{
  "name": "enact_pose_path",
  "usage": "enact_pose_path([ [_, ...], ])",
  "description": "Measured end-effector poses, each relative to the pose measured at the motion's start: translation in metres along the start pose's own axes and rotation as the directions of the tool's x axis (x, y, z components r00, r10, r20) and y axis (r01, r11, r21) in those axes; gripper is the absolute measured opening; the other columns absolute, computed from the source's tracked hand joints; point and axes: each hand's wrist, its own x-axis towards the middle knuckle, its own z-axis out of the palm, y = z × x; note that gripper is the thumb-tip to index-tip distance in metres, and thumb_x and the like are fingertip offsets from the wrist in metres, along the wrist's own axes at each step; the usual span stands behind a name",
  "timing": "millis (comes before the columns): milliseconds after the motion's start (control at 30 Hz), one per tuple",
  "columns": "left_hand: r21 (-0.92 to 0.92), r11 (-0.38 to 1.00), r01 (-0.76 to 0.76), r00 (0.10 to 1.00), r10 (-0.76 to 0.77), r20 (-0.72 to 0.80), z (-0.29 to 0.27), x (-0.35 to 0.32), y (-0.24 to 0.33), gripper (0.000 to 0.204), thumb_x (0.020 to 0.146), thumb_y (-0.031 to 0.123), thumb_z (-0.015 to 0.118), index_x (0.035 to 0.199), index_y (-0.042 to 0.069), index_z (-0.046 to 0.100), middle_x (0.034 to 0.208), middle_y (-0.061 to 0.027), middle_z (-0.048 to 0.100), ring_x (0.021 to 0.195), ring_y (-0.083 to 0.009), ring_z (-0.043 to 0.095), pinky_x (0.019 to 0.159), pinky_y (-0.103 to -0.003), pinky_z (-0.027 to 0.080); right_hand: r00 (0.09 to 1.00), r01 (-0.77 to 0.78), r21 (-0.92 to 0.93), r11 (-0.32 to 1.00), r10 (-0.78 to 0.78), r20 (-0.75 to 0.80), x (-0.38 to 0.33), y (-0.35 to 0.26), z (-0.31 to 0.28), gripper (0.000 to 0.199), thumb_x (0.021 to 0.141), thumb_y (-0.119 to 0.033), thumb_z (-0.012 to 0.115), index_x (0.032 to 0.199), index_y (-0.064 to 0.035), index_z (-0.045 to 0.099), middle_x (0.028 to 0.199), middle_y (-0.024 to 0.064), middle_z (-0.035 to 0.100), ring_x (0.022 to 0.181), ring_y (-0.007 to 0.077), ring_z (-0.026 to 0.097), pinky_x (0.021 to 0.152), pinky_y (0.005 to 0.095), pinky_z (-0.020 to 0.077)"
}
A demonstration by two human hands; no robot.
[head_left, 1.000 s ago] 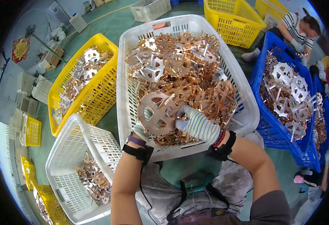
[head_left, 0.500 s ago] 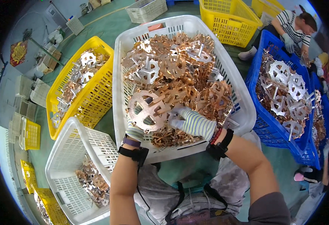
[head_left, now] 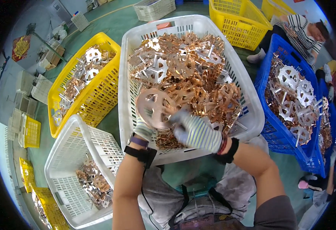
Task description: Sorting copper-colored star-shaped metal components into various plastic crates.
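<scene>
Tilted since the earlier head view, the copper disc (head_left: 158, 108) is above the white crate's (head_left: 124, 76) near-left part, left hand (head_left: 144, 128) wrapped on its lower edge; right hand (head_left: 200, 132) curls alongside, its grip unclear. Probably stiff, light, slick; rim holds best.

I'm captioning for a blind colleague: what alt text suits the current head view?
A person's gloved left hand holds a round coppery plate over a white basket heaped with metal parts, the blurred right hand at the plate's edge. More lie in a yellow basket left and a blue basket right, near another worker.
</scene>
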Motion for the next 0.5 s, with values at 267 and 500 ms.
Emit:
enact_pose_path([
  [267,0.481,0.875,0.056,0.988,0.022,-0.155,-0.008,0.010,-0.041,0.046,0.092,0.030,0.051,0.129,0.004,0.044,0.122,-0.0109,0.054,0.103,-0.0272,0.055,0.090,-0.040,0.047,0.837,-0.528,0.789,0.314,0.352,0.419,-0.013,-0.001,-0.033,0.015,0.078,-0.005,0.054,0.093,-0.0054,0.054,0.064,0.0011,0.051,0.049,0.0087,0.044,0.044,0.0229,0.0343],
  [500,0.934,0.350,0.068,0.994,0.053,-0.092,0.023,0.001,0.025,0.070,0.080,0.054,0.058,0.131,0.007,0.046,0.119,-0.0172,0.055,0.097,-0.0354,0.057,0.085,-0.045,0.048,0.603,-0.586,0.780,0.220,0.761,0.239,-0.008,0.014,-0.013,0.024,0.086,-0.028,0.066,0.097,-0.0101,0.057,0.069,-0.0010,0.055,0.057,0.0081,0.053,0.048,0.0207,0.0448],
])
